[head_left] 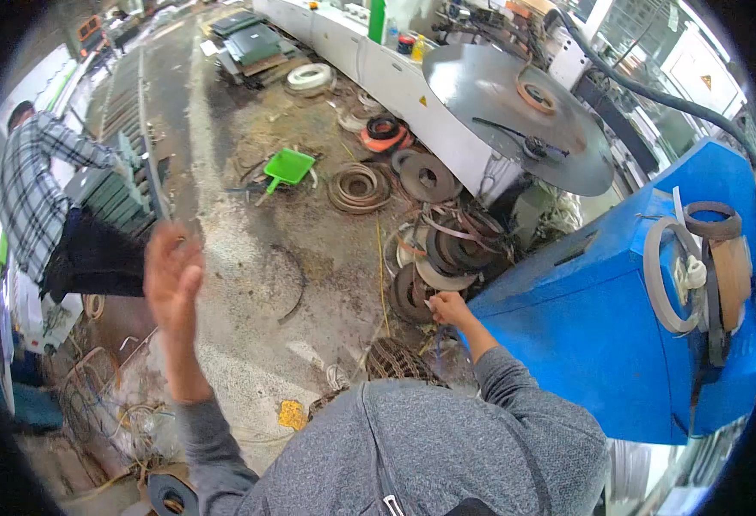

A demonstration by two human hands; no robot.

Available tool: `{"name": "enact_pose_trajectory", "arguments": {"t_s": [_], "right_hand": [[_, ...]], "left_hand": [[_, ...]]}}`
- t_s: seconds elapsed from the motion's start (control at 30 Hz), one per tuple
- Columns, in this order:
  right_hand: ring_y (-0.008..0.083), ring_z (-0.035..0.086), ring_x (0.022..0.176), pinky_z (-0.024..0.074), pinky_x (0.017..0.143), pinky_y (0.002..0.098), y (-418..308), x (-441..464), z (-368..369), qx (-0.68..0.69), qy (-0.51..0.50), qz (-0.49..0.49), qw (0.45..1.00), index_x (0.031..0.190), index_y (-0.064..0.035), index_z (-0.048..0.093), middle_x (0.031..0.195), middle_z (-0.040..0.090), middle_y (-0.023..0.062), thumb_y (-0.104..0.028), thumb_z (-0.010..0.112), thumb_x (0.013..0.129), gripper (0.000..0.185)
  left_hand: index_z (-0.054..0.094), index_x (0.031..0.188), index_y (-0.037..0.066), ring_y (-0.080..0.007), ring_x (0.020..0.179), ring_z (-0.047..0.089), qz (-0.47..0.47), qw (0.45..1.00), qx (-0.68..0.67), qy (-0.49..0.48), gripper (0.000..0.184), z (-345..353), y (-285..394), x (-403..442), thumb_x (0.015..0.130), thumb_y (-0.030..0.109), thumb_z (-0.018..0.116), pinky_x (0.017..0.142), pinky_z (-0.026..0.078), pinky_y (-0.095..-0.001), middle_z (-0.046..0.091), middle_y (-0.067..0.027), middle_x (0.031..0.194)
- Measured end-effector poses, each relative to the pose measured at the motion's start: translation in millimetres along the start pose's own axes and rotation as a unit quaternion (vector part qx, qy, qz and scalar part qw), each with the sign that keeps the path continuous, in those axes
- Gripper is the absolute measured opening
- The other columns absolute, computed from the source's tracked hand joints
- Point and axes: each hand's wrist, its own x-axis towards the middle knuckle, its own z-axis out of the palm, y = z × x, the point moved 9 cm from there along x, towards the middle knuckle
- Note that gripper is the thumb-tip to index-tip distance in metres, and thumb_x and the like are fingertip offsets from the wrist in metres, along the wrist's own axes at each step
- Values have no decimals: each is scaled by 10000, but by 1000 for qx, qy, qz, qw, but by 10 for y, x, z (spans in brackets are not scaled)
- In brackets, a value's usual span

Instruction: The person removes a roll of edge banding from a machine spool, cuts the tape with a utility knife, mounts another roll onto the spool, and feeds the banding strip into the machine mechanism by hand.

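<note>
My left hand (pixel 174 279) is raised at the left of the view, fingers pointing up and somewhat blurred, with nothing seen in it. Beyond it, on the left, a person in a checked shirt (pixel 34 185) bends over a stack of grey-green panels (pixel 111 196). My right hand (pixel 452 310) is closed in a pinch by the blue cabinet's lower corner. A small pale bit shows at its fingertips, too small to name. Just past those fingers lies a heap of coiled edging-strip rolls (pixel 459 245) in brown, grey and white.
The blue cabinet (pixel 584 318) stands close on my right, strip rolls on its side. A large round metal disc (pixel 515 120) juts from the white machine (pixel 378 73). On the floor are a green dustpan (pixel 290 166), more rolls (pixel 359 187) and tangled cords (pixel 94 387).
</note>
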Motion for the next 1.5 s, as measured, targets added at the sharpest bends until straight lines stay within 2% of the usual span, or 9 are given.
{"name": "enact_pose_trajectory", "arguments": {"t_s": [0.07,0.17,0.27,0.3,0.57,0.87,1.13,1.23,1.5], "right_hand": [[127,559,597,444,527,254,-148,-439,-231,47,18,-12,999,829,21,618,702,601,71,-244,561,870,274],[114,552,603,440,527,254,-961,63,155,67,-15,-53,996,813,9,620,684,590,48,-240,553,876,265],[93,535,609,439,555,260,-1605,165,-389,-132,77,-181,972,812,9,626,687,599,43,-205,555,862,231],[198,591,694,466,639,324,-1681,312,-640,-116,145,-228,956,901,16,622,790,638,117,-208,575,821,243],[99,516,637,439,603,255,-3462,518,-2400,-85,420,-266,864,949,19,621,720,614,65,-146,570,848,200],[282,627,784,472,717,343,-4546,1844,-2939,-222,413,-255,846,956,3,625,862,649,160,-209,579,819,257],[322,541,1034,425,878,396,-4341,2703,-3748,-247,527,-99,807,1041,3,584,1069,587,187,-214,590,801,324],[340,488,1108,401,916,417,-4219,2857,-4001,-250,572,3,782,1076,5,554,1115,553,192,-223,593,802,358],[399,453,1114,340,976,459,-4019,3481,-4878,-306,619,143,709,1065,53,530,1138,519,228,-250,582,811,399]], "left_hand": [[258,1365,-23,-309,1055,566,103,995,-16,-9,974,301,432,159,686,499,723,828,520,-361,383,-212,1347],[170,1410,32,-395,1146,474,349,883,-33,-312,1165,706,997,1203,568,624,716,904,466,-433,181,-297,1407],[167,1408,28,-385,1125,488,440,829,-93,-332,1145,1157,984,1511,587,615,708,886,472,-421,200,-295,1399],[166,1407,27,-382,1117,493,472,809,-97,-336,1138,1264,938,1609,593,612,705,880,474,-416,206,-294,1396],[159,1403,17,-355,1059,532,516,784,-126,-320,1086,1851,167,2834,643,589,683,833,490,-383,258,-289,1374],[151,1398,5,-324,993,575,490,827,-140,-236,1027,1987,-944,4082,700,563,657,780,508,-345,315,-283,1350],[144,1393,-6,-297,935,613,113,974,-174,-88,976,2172,-3207,5399,750,540,635,733,524,-312,366,-278,1328],[306,1362,49,-232,928,605,-145,954,-181,-187,625,2668,-4568,5467,837,235,588,750,503,-306,483,-171,1254],[389,1281,10,-155,799,589,-437,860,-12,-264,547,2946,-7106,4224,853,265,615,629,476,-243,536,-97,1050]]}}
